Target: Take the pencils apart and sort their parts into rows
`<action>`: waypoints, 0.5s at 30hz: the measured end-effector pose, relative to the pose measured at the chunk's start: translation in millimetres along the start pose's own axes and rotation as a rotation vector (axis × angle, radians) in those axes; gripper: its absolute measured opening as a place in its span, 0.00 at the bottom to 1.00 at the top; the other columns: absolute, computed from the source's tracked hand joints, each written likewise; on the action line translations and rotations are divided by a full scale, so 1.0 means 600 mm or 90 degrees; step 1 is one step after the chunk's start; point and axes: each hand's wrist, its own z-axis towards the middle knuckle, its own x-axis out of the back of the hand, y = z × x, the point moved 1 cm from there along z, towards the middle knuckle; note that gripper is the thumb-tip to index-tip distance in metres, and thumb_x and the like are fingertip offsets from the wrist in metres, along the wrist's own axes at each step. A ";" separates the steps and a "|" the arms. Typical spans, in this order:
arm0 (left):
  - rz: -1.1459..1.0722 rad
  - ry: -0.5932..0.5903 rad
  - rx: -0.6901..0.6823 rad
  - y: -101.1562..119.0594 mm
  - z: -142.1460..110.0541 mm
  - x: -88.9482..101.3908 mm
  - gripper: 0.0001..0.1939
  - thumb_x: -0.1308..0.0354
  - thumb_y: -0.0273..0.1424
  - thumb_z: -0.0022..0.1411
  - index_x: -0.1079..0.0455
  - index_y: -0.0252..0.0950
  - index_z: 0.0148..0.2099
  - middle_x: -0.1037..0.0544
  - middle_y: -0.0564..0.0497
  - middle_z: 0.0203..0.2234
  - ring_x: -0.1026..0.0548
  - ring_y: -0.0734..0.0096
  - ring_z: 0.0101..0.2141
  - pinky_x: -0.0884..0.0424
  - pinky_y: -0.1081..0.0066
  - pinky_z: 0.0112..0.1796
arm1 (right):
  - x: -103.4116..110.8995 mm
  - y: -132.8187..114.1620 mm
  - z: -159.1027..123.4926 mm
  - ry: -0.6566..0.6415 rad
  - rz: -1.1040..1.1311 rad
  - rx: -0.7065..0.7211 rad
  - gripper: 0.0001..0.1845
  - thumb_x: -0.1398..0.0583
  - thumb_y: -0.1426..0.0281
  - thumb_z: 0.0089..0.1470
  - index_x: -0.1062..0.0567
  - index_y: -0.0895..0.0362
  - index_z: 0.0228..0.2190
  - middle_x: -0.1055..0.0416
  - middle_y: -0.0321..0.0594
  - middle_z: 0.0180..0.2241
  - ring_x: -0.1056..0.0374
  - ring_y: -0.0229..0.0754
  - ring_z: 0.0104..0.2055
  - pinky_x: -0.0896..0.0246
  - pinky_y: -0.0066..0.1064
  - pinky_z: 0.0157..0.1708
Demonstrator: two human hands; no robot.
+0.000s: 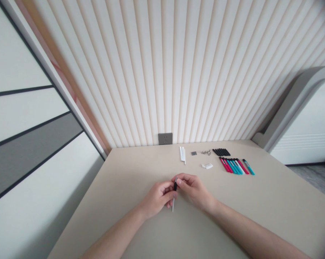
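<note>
Above the near middle of the table, both hands are closed around a slim pen assembly: a black pen section (pixel 175 186) with a thin refill (pixel 173 206) sticking out below it. My left hand (pixel 157 198) pinches the refill and the lower end of the black section between thumb and fingers. At the upper end, my right hand (pixel 194 189) has its thumb and forefinger closed on a small grey tip (pixel 176 179). Fingers partly hide where these parts meet. The assembly stands nearly upright in view, leaning slightly.
Beyond the hands on the beige table (pixel 135 165) lie white refills (pixel 182 154), small grey springs (pixel 194 153), metal tips (pixel 206 152), short white pieces (pixel 207 166), black grips (pixel 221 152) and coloured pen barrels (pixel 234 166). A socket (pixel 165 138) sits on the ribbed wall.
</note>
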 end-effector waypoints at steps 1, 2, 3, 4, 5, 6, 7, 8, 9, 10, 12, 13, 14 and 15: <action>0.001 -0.001 0.005 0.000 0.000 0.000 0.14 0.39 0.40 0.61 0.34 0.35 0.32 0.32 0.57 0.18 0.34 0.78 0.19 0.36 0.76 0.23 | 0.000 0.000 0.000 0.001 0.004 -0.001 0.22 0.40 0.51 0.57 0.23 0.59 0.35 0.27 0.39 0.30 0.32 0.40 0.33 0.38 0.32 0.37; 0.002 -0.003 0.009 0.000 0.000 0.000 0.14 0.39 0.40 0.60 0.34 0.35 0.32 0.32 0.58 0.18 0.34 0.78 0.19 0.36 0.76 0.23 | 0.000 0.001 0.000 0.002 0.007 -0.003 0.22 0.39 0.51 0.57 0.23 0.59 0.34 0.27 0.40 0.30 0.32 0.40 0.33 0.38 0.33 0.36; 0.003 -0.004 0.012 0.000 0.000 0.000 0.15 0.39 0.41 0.60 0.34 0.35 0.31 0.32 0.58 0.18 0.34 0.78 0.19 0.36 0.76 0.23 | 0.000 0.001 0.000 0.003 0.007 -0.005 0.22 0.39 0.51 0.57 0.24 0.59 0.34 0.27 0.40 0.30 0.32 0.40 0.33 0.38 0.32 0.36; 0.004 -0.004 0.013 0.001 0.000 0.000 0.15 0.39 0.41 0.60 0.34 0.35 0.31 0.32 0.58 0.18 0.35 0.78 0.19 0.37 0.76 0.23 | 0.000 0.002 0.000 0.005 0.007 -0.007 0.22 0.39 0.51 0.57 0.24 0.59 0.34 0.27 0.40 0.30 0.32 0.40 0.33 0.38 0.32 0.36; 0.005 -0.002 0.015 0.002 0.001 0.000 0.15 0.39 0.42 0.60 0.34 0.35 0.31 0.33 0.58 0.18 0.35 0.78 0.19 0.37 0.76 0.23 | 0.000 0.002 0.000 0.008 0.010 -0.008 0.22 0.39 0.51 0.57 0.23 0.59 0.35 0.27 0.40 0.29 0.32 0.40 0.33 0.38 0.32 0.36; 0.005 0.000 0.017 0.003 0.001 0.000 0.16 0.39 0.42 0.60 0.34 0.35 0.31 0.33 0.58 0.18 0.35 0.78 0.19 0.37 0.76 0.22 | 0.000 0.002 0.000 0.011 0.015 -0.010 0.22 0.40 0.51 0.57 0.23 0.59 0.36 0.27 0.39 0.29 0.32 0.40 0.33 0.38 0.32 0.36; 0.005 0.002 0.020 0.004 0.001 0.000 0.16 0.39 0.43 0.60 0.34 0.34 0.31 0.33 0.57 0.19 0.35 0.78 0.19 0.37 0.76 0.22 | 0.000 0.001 0.000 0.013 0.023 -0.012 0.23 0.40 0.51 0.58 0.23 0.59 0.38 0.27 0.39 0.29 0.32 0.40 0.33 0.38 0.32 0.36; 0.005 0.003 0.022 0.005 0.000 0.000 0.17 0.39 0.44 0.59 0.33 0.34 0.32 0.33 0.57 0.20 0.35 0.78 0.19 0.37 0.76 0.22 | 0.001 0.001 0.000 0.016 0.031 -0.013 0.23 0.41 0.51 0.58 0.22 0.58 0.40 0.27 0.39 0.29 0.33 0.39 0.33 0.38 0.32 0.36; 0.007 0.004 0.025 0.006 0.000 0.000 0.17 0.39 0.44 0.59 0.33 0.34 0.32 0.32 0.57 0.21 0.35 0.78 0.19 0.37 0.76 0.22 | 0.001 0.000 0.001 0.017 0.036 -0.014 0.23 0.40 0.51 0.58 0.22 0.58 0.41 0.27 0.38 0.29 0.33 0.39 0.32 0.38 0.32 0.36; 0.010 0.002 0.027 0.008 0.000 0.000 0.17 0.39 0.44 0.59 0.33 0.34 0.32 0.32 0.57 0.21 0.35 0.78 0.19 0.38 0.76 0.21 | 0.002 0.000 0.001 0.017 0.042 -0.016 0.23 0.40 0.51 0.57 0.22 0.58 0.40 0.27 0.38 0.29 0.33 0.39 0.32 0.39 0.32 0.35; 0.023 -0.003 0.031 0.010 -0.001 -0.001 0.17 0.39 0.44 0.59 0.33 0.34 0.32 0.32 0.56 0.21 0.35 0.79 0.19 0.39 0.76 0.21 | 0.005 0.001 0.003 0.017 0.056 -0.024 0.22 0.37 0.51 0.55 0.22 0.59 0.37 0.26 0.39 0.29 0.32 0.39 0.32 0.39 0.32 0.35; 0.029 -0.005 0.032 0.011 -0.002 -0.001 0.17 0.39 0.44 0.59 0.33 0.34 0.32 0.32 0.56 0.21 0.36 0.79 0.19 0.39 0.76 0.21 | 0.006 0.002 0.004 0.014 0.065 -0.030 0.22 0.37 0.51 0.53 0.22 0.59 0.35 0.26 0.39 0.29 0.32 0.40 0.31 0.38 0.32 0.34; 0.033 -0.008 0.034 0.013 -0.002 -0.002 0.17 0.39 0.44 0.59 0.33 0.34 0.32 0.32 0.57 0.20 0.36 0.79 0.18 0.39 0.76 0.21 | 0.007 0.004 0.006 0.008 0.077 -0.038 0.22 0.36 0.51 0.53 0.23 0.59 0.33 0.25 0.40 0.29 0.31 0.40 0.31 0.38 0.32 0.34; 0.037 -0.011 0.036 0.014 -0.003 -0.002 0.16 0.39 0.43 0.59 0.33 0.34 0.32 0.32 0.57 0.20 0.36 0.79 0.18 0.39 0.76 0.21 | 0.008 0.006 0.006 0.001 0.087 -0.047 0.22 0.36 0.51 0.52 0.23 0.59 0.32 0.25 0.40 0.29 0.31 0.40 0.30 0.38 0.33 0.34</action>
